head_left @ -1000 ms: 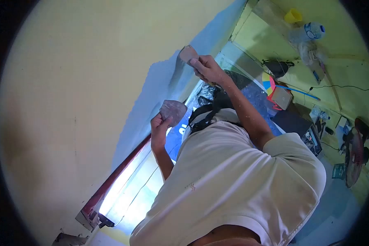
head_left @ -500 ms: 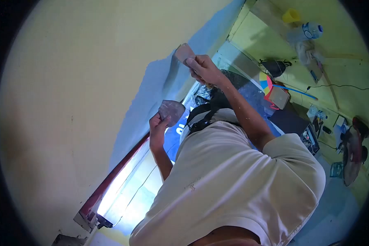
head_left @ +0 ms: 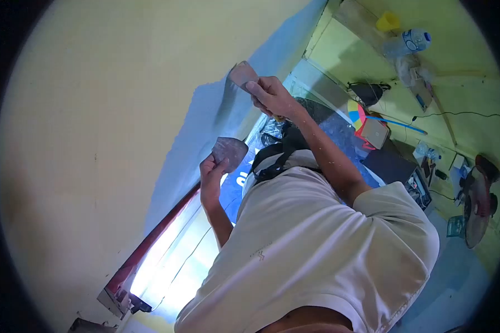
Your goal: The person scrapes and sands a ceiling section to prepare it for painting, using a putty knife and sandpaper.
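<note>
My right hand [head_left: 275, 99] is closed around a putty knife, its broad blade [head_left: 243, 75] laid against the wall at the border between cream and blue-grey. Lower and to the left, my left hand [head_left: 212, 178] grips a second putty knife [head_left: 230, 154] between thumb and fingers. That blade is dull grey, wide and flat, and stands apart from the right one. Both handles are mostly covered by my fingers. The wall [head_left: 105, 111] is cream, with a blue-grey band [head_left: 197, 119] along its edge near my hands.
A dark red frame edge [head_left: 150, 236] runs beside a bright opening below the wall. On the right are a water bottle [head_left: 410, 42], a yellow cup [head_left: 388, 21], a blue stick [head_left: 397, 123], a black box [head_left: 391, 161] and a fan [head_left: 478, 208].
The right putty knife has shifted slightly left and down along the wall. My left hand has barely moved; the whole view has shifted a little.
</note>
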`<state>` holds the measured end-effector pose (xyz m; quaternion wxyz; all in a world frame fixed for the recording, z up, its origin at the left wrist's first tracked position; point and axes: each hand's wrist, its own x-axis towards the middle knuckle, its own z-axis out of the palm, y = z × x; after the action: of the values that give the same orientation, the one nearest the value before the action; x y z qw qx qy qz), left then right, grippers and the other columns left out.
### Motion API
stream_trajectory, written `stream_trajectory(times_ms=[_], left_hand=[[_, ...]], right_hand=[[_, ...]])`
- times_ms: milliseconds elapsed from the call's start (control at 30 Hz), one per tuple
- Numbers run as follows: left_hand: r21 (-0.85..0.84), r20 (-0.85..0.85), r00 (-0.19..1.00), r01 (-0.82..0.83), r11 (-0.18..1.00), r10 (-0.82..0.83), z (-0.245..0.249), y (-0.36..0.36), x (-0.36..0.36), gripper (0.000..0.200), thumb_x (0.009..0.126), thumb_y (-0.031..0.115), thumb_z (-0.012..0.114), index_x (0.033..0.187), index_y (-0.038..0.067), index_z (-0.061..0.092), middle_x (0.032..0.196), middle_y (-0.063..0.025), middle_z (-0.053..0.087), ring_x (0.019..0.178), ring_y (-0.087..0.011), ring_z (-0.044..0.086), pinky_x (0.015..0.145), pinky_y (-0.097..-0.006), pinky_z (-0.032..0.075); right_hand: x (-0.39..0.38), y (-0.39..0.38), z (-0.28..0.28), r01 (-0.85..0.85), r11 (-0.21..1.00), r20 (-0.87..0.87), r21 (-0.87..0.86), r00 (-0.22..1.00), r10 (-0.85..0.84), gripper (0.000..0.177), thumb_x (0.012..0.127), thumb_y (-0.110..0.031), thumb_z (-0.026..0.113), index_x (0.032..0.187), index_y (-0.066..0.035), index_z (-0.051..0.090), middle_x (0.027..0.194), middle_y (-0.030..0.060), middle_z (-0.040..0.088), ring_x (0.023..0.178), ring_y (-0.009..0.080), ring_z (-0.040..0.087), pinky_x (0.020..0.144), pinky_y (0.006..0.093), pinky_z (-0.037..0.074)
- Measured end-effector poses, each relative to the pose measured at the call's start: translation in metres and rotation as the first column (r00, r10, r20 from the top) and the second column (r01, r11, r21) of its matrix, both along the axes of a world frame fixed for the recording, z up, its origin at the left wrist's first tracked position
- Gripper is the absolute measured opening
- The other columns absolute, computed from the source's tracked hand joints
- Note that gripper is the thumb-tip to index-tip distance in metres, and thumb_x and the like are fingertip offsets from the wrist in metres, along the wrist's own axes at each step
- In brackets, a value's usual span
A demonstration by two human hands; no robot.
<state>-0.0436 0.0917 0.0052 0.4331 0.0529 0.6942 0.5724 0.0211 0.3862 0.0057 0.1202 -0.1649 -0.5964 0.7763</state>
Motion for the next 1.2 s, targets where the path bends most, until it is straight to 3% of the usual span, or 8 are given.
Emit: stream_trajectory(times_ms=[67, 367, 567, 667, 867, 1067, 1200], left_hand=[[0.068, 0.029, 1.0, -0.005, 0.998, 0.003, -0.007, 0.0, 0.001, 0.023, 0.087, 0.003, 0.064, 0.108, -0.006, 0.064, 0.098, -0.0074, 0.069, 0.085, -0.0113, 0.063, 0.078, -0.0273, 0.051], [0.003, 0.023, 0.999, 0.042, 0.999, -0.042, -0.005, 0.006, 0.001, 0.023, 0.087, 0.003, 0.063, 0.109, -0.005, 0.064, 0.098, -0.0077, 0.069, 0.086, -0.012, 0.064, 0.079, -0.0278, 0.051], [0.018, 0.002, 1.0, -0.015, 1.0, 0.015, 0.006, 0.002, 0.003, 0.022, 0.088, 0.002, 0.063, 0.108, -0.005, 0.064, 0.097, -0.0071, 0.069, 0.083, -0.0113, 0.063, 0.076, -0.0275, 0.051], [0.124, 0.025, 0.998, -0.06, 0.99, 0.058, -0.003, -0.002, 0.004, 0.019, 0.088, 0.002, 0.063, 0.105, -0.005, 0.065, 0.095, -0.0068, 0.069, 0.081, -0.0106, 0.062, 0.075, -0.0265, 0.05], [0.028, -0.034, 0.999, -0.03, 0.999, 0.031, -0.017, -0.016, 0.002, 0.017, 0.087, 0.005, 0.064, 0.101, -0.003, 0.066, 0.092, -0.0051, 0.068, 0.078, -0.0081, 0.06, 0.071, -0.0237, 0.047], [0.08, 0.023, 0.997, -0.074, 0.994, 0.072, 0.002, -0.002, 0.006, 0.019, 0.085, 0.005, 0.066, 0.103, -0.003, 0.067, 0.088, -0.002, 0.068, 0.074, -0.0053, 0.057, 0.065, -0.0221, 0.043], [0.032, -0.023, 0.999, -0.042, 0.999, 0.043, -0.004, -0.006, 0.003, 0.021, 0.086, 0.004, 0.065, 0.105, -0.003, 0.066, 0.091, -0.0039, 0.068, 0.076, -0.0075, 0.059, 0.068, -0.0233, 0.046]], right_hand=[[-0.001, -0.002, -0.002, 0.004, 1.0, 0.039, 0.011, 0.999, -0.004, 0.045, 0.103, -0.037, 0.048, 0.071, -0.004, 0.051, 0.05, -0.0023, 0.045, 0.037, 0.0053, 0.04, 0.033, 0.0232, 0.032], [-0.003, -0.003, 0.015, -0.003, 1.0, 0.01, 0.014, 1.0, 0.003, 0.044, 0.1, -0.034, 0.054, 0.072, -0.001, 0.057, 0.052, -0.0011, 0.049, 0.039, 0.0064, 0.044, 0.036, 0.0243, 0.034], [-0.008, -0.002, 0.007, -0.013, 1.0, 0.015, -0.005, 1.0, 0.013, 0.043, 0.1, -0.034, 0.054, 0.073, -0.001, 0.058, 0.053, -0.0014, 0.049, 0.04, 0.0063, 0.044, 0.037, 0.0245, 0.034], [-0.009, 0.004, -0.013, -0.023, 0.999, 0.029, 0.037, 0.999, 0.022, 0.042, 0.1, -0.035, 0.053, 0.077, 0.0, 0.059, 0.054, -0.0013, 0.049, 0.041, 0.0064, 0.044, 0.037, 0.0244, 0.035], [-0.008, -0.002, 0.002, 0.024, 0.997, 0.063, 0.075, 0.998, -0.028, 0.04, 0.102, -0.036, 0.049, 0.085, -0.001, 0.055, 0.057, -0.0014, 0.048, 0.041, 0.0052, 0.041, 0.037, 0.0235, 0.032], [-0.009, -0.006, -0.006, 0.046, 0.997, 0.054, 0.055, 0.997, -0.049, 0.04, 0.103, -0.035, 0.049, 0.087, 0.001, 0.057, 0.057, -0.001, 0.049, 0.041, 0.0048, 0.041, 0.036, 0.0238, 0.031], [-0.005, -0.01, 0.004, 0.051, 0.995, 0.063, 0.089, 0.996, -0.056, 0.042, 0.102, -0.036, 0.049, 0.085, 0.001, 0.055, 0.057, -0.0011, 0.048, 0.04, 0.0045, 0.04, 0.036, 0.0237, 0.03]])
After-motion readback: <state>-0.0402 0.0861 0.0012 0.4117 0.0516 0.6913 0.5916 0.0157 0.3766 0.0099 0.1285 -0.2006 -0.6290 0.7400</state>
